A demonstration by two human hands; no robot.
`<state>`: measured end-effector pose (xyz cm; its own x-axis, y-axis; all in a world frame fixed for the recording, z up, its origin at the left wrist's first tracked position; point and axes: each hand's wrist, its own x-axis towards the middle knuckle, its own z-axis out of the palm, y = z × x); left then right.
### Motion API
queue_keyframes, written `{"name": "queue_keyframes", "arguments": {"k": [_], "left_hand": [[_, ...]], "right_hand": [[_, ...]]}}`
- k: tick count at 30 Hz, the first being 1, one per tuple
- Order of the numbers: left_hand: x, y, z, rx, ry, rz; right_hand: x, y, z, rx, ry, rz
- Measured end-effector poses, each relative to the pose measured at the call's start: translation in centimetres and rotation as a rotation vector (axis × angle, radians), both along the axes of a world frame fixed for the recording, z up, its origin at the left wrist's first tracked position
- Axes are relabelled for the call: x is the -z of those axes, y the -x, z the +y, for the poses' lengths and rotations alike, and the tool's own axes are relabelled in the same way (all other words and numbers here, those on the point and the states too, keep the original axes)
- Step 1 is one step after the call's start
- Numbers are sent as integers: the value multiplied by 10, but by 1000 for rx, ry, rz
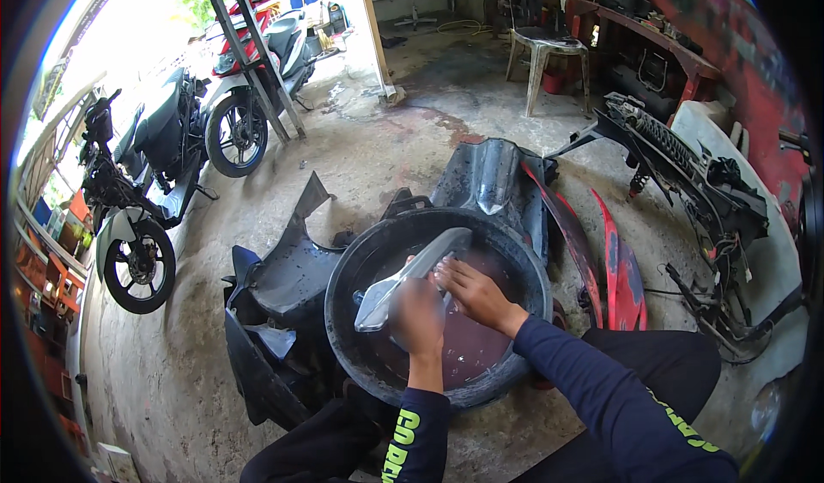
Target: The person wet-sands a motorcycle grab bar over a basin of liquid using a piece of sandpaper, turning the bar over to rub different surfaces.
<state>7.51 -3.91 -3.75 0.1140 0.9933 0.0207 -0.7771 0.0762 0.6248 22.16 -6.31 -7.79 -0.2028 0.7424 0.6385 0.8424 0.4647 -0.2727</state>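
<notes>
A long, pointed motorcycle body panel [442,248], grey with a shiny pale end, is tilted over a round black tub [336,337]. My left hand [418,315] is closed around its near side; the fingers are partly blurred. From the right, my right hand [476,294] presses its fingers together against the panel's side. Anything under those fingertips is hidden. Murky reddish-brown water [481,346] lies in the tub below both hands.
Dark fairings [300,268] lean at the tub's left, a grey panel [493,178] behind it. Red-and-black panels [622,268] and a stripped motorcycle frame [687,170] lie right. Two motorcycles [163,165] [249,97] stand left; a plastic chair [549,45] and red workbench [652,41] stand at the back.
</notes>
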Motion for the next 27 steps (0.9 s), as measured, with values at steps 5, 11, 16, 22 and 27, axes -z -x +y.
{"name": "queue_keyframes", "arguments": {"k": [5, 11, 16, 22, 27], "left_hand": [[-8, -4, -9, 6, 132, 67], [-17, -2, 0, 67, 209, 147], [-5, -25, -3, 81, 203, 289], [0, -26, 9, 200, 209, 344], [-1, -30, 13, 231, 234, 322]], "right_hand": [[10, -13, -13, 177, 185, -312], [15, -8, -47, 325, 290, -425], [31, -10, -65, 375, 316, -517], [40, -17, -73, 355, 453, -417], [41, -10, -86, 352, 319, -724]]}}
